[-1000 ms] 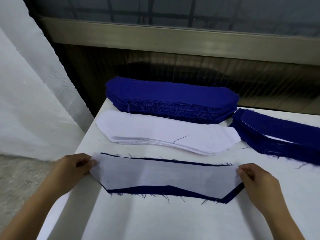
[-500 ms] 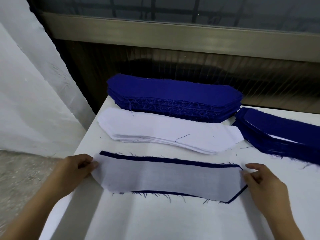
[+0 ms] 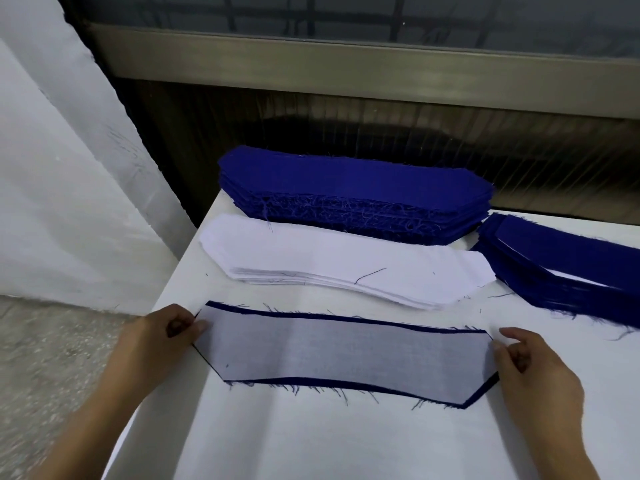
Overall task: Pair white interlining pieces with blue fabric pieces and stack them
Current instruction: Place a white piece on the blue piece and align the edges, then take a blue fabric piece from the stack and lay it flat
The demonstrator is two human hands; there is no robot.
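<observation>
The left hand (image 3: 162, 337) pinches the left end of a white piece (image 3: 346, 351); that piece lies flat on a blue piece (image 3: 298, 380), whose edge shows as a thin border, near the front of the worktop (image 3: 311, 445); the right hand (image 3: 533, 372) pinches the right end; behind lie 1 white stack (image 3: 346, 258), 1 blue stack (image 3: 353, 188) beyond it, and another blue stack (image 3: 568, 258) at the far right.

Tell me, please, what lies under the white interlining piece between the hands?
A blue fabric piece lies under the interlining piece; only its frayed borders show at top, bottom and right. Its middle is covered.
</observation>
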